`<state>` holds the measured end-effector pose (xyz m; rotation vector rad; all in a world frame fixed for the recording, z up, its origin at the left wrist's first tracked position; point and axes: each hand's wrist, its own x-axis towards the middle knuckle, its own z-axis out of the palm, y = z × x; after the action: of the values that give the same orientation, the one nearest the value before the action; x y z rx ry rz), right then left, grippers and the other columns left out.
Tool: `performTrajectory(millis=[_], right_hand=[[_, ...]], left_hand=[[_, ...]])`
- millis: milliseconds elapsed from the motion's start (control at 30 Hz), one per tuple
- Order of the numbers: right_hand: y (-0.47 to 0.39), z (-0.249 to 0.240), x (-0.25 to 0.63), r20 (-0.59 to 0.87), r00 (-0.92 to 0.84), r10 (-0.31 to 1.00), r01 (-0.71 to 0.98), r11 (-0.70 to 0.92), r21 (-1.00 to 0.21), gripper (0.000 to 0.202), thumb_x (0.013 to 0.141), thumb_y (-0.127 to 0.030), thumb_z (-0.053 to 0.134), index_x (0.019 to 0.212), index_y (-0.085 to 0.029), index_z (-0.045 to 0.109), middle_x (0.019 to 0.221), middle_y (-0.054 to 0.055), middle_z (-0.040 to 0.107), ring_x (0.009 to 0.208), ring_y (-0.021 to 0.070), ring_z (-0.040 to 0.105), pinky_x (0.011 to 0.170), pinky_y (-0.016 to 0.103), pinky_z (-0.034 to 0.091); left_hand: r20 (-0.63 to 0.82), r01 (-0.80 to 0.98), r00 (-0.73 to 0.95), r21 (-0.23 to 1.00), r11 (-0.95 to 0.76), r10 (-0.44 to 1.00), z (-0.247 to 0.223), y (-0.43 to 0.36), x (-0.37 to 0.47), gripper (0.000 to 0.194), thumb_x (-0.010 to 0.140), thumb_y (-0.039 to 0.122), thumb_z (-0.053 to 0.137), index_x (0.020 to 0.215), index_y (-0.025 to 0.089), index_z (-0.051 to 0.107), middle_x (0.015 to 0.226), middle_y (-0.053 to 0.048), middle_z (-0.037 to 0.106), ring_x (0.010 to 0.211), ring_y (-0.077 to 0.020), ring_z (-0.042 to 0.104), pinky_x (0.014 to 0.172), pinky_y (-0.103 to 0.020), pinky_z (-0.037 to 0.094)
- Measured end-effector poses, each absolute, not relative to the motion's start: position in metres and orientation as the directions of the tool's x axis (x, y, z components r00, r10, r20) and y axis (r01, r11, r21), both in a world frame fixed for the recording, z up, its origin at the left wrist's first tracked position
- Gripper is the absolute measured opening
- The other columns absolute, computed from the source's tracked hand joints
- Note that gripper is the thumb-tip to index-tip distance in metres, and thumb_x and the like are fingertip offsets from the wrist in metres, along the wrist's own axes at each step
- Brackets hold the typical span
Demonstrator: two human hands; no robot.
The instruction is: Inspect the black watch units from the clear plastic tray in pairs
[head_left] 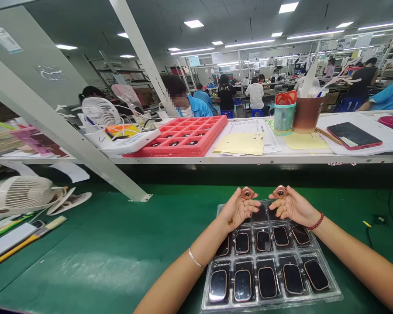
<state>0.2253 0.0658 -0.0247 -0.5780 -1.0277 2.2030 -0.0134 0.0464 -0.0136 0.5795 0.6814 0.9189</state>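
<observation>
My left hand pinches a rose-gold smartwatch body between thumb and fingers, its round sensor back facing me. A matching smartwatch body sits in the grip of my right hand, also back side toward me. Both hands are raised over the far edge of a clear plastic tray. Rows of compartments in the tray hold several watch bodies, dark screens up. My hands and left forearm cover part of the far row and the left side.
On the shelf ahead are a red foam tray, a yellow notepad, a teal cup, a brown cup and a phone. A white fan and a brush lie left on the green mat. A slanted post meets the mat.
</observation>
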Motion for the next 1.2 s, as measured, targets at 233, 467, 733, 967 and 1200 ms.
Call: performTrajectory(millis=[233, 467, 733, 967, 1200], right_hand=[[0.062, -0.026, 0.222, -0.083, -0.631, 0.771, -0.336, -0.368, -0.867, 0.033, 0.086, -0.036, 0.057, 0.113, -0.017, 0.053, 0.098, 0.010, 0.069, 0.069, 0.0130, 0.068, 0.058, 0.020, 0.056], [0.052, -0.030, 0.210, 0.050, -0.558, 0.828, -0.176, -0.060, -0.983, 0.048, 0.073, -0.013, 0.066, 0.115, -0.023, 0.046, 0.101, 0.004, 0.061, 0.073, 0.0113, 0.061, 0.057, 0.023, 0.055], [0.044, -0.023, 0.206, 0.079, -0.561, 0.824, 0.014, 0.105, -0.994, 0.028, 0.074, -0.009, 0.055, 0.100, -0.020, 0.050, 0.083, 0.001, 0.058, 0.067, 0.0113, 0.053, 0.050, 0.021, 0.049], [0.043, -0.023, 0.205, 0.068, -0.556, 0.828, 0.053, 0.117, -0.992, 0.029, 0.073, -0.007, 0.052, 0.099, -0.020, 0.050, 0.082, 0.001, 0.059, 0.065, 0.0113, 0.053, 0.053, 0.023, 0.048], [0.041, -0.022, 0.205, 0.068, -0.563, 0.823, 0.054, 0.119, -0.991, 0.029, 0.074, -0.008, 0.053, 0.100, -0.020, 0.050, 0.084, 0.001, 0.059, 0.063, 0.0105, 0.053, 0.054, 0.024, 0.047]], left_hand=[[-0.194, -0.440, 0.393, 0.819, 0.368, 0.899, -0.015, 0.043, -0.010, 0.046, 0.082, 0.046, 0.056, 0.109, 0.009, 0.055, 0.086, -0.011, 0.068, 0.060, -0.0121, 0.064, 0.048, -0.017, 0.044], [-0.026, -0.092, 0.395, 0.993, 0.068, 0.918, -0.015, 0.028, 0.001, 0.058, 0.069, 0.017, 0.070, 0.122, 0.018, 0.044, 0.101, -0.008, 0.061, 0.079, -0.0153, 0.065, 0.061, -0.021, 0.045], [0.006, 0.028, 0.421, 0.999, -0.020, 0.907, -0.020, 0.029, 0.000, 0.038, 0.077, 0.024, 0.061, 0.113, 0.015, 0.053, 0.099, -0.009, 0.062, 0.077, -0.0159, 0.064, 0.057, -0.021, 0.041], [0.005, 0.051, 0.426, 0.998, -0.029, 0.905, -0.022, 0.029, -0.001, 0.037, 0.080, 0.025, 0.058, 0.115, 0.016, 0.051, 0.103, -0.011, 0.063, 0.079, -0.0167, 0.065, 0.057, -0.021, 0.042], [-0.004, 0.051, 0.421, 0.998, -0.020, 0.907, -0.021, 0.029, -0.001, 0.039, 0.080, 0.024, 0.057, 0.117, 0.015, 0.050, 0.101, -0.011, 0.063, 0.076, -0.0155, 0.064, 0.057, -0.021, 0.042]])
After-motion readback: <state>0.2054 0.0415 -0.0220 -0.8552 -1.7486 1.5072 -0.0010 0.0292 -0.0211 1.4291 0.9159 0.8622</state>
